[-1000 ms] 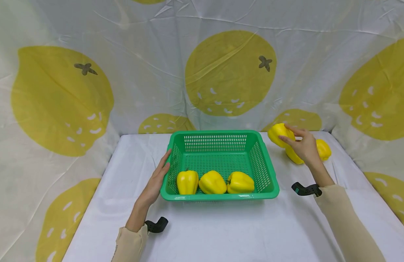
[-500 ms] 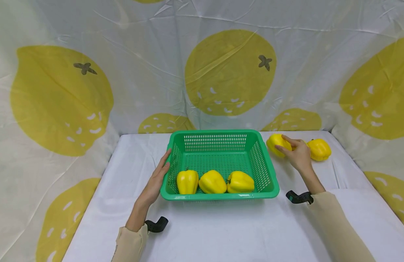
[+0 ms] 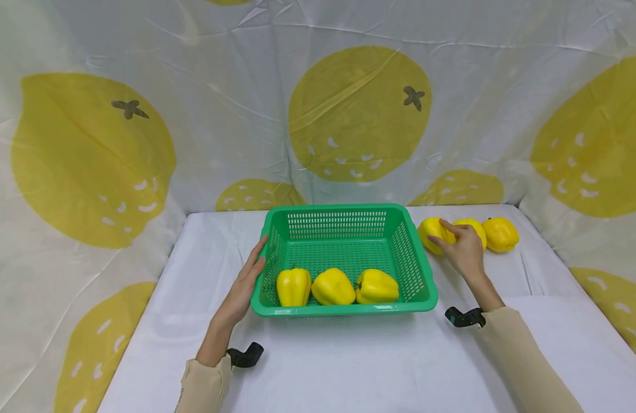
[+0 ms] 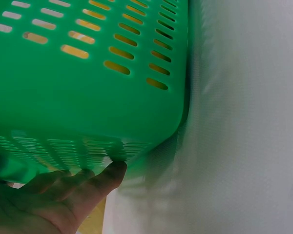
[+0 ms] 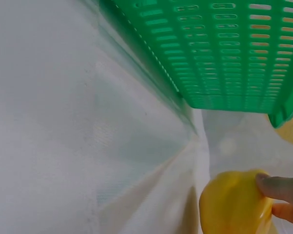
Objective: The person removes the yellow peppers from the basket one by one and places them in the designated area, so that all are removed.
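Note:
A green plastic basket (image 3: 343,310) stands mid-table, with three yellow bell peppers lying along its near side, one of them a bell pepper (image 3: 334,287). My left hand (image 3: 240,291) rests its fairly straight fingers against the basket's left wall; the left wrist view shows the fingertips (image 4: 118,168) touching the slotted plastic. To the right of the basket, my right hand (image 3: 464,252) holds another yellow bell pepper (image 3: 430,230) between thumb and fingers, low at the table. The right wrist view shows the thumb on this bell pepper (image 5: 232,202); its far side is hidden.
Just behind the right hand sits a yellow bell pepper (image 3: 475,227), partly covered by it. Another bell pepper (image 3: 501,234) lies farther right. A white cloth covers the table (image 3: 348,367), and a lemon-print curtain (image 3: 235,115) hangs around its back and sides.
My right hand has brought its bell pepper down to the table beside the basket and shifted slightly left and nearer. The peppers there now form a row. The left hand stays on the basket.

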